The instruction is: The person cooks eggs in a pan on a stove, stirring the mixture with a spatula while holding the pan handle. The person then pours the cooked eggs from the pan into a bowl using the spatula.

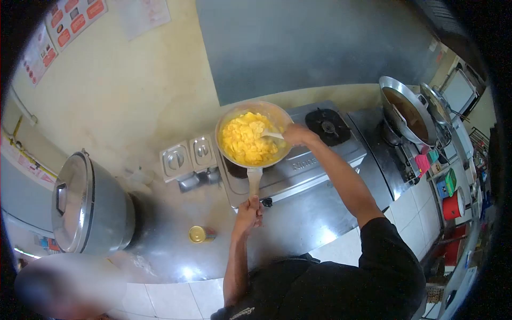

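My left hand [247, 214] is closed around the handle [255, 184] of a frying pan [220, 140]. The pan sits over the left burner of a steel gas stove [305, 165]. Soft yellow lumps that look like scrambled eggs [246, 140] fill much of it. In my right hand [298, 135] is a pale spatula [273, 135], reaching over the pan's right rim; its tip is among the eggs. The right burner [327, 126], with its black grate, has nothing on it.
Two lidded steel containers [176, 159] stand left of the stove. A small can [198, 234] is on the steel counter [282, 229]. A big lidded pot [96, 208] stands at the left, a large wok [408, 109] at the right. A blurred person's head [69, 288] shows at lower left.
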`<act>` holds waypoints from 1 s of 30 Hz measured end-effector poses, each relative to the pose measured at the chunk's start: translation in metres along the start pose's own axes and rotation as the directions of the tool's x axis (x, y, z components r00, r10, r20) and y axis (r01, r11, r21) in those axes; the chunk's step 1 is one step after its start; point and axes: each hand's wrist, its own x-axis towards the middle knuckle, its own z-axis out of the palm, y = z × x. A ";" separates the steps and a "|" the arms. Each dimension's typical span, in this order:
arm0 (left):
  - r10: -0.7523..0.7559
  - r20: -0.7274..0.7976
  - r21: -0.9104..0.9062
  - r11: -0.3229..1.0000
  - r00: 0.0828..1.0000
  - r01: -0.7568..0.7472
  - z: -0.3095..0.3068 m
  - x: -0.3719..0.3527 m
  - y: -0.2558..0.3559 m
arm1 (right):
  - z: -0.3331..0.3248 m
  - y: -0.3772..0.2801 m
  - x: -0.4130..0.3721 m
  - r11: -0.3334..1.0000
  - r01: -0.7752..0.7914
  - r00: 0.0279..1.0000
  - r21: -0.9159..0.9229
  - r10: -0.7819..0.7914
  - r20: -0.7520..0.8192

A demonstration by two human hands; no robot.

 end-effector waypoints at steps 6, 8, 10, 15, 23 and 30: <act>-0.021 -0.016 0.005 1.000 1.000 0.021 0.000 -0.001 0.003 | 0.035 0.001 0.072 0.887 0.390 0.906 -0.248 -0.418 -0.071; -0.039 -0.006 -0.037 0.999 0.999 0.039 -0.001 0.000 0.004 | 0.044 0.011 0.069 0.859 0.440 0.873 -0.261 -0.477 -0.098; -0.040 0.003 -0.016 0.999 0.999 0.040 0.000 -0.003 0.005 | 0.056 0.014 0.046 0.831 0.482 0.844 -0.279 -0.525 -0.107; -0.022 -0.010 -0.051 0.998 1.000 0.022 -0.001 0.000 0.002 | 0.056 0.026 -0.015 0.623 0.409 0.769 -0.666 -0.628 -0.115; 0.005 -0.024 -0.015 1.000 1.000 -0.005 -0.009 0.005 -0.003 | 0.010 -0.019 -0.073 0.676 0.387 0.852 -0.627 -0.522 -0.037; 0.020 -0.018 0.014 1.000 1.000 -0.019 -0.006 0.002 0.000 | 0.050 -0.019 -0.002 0.611 0.364 0.849 -0.703 -0.527 -0.018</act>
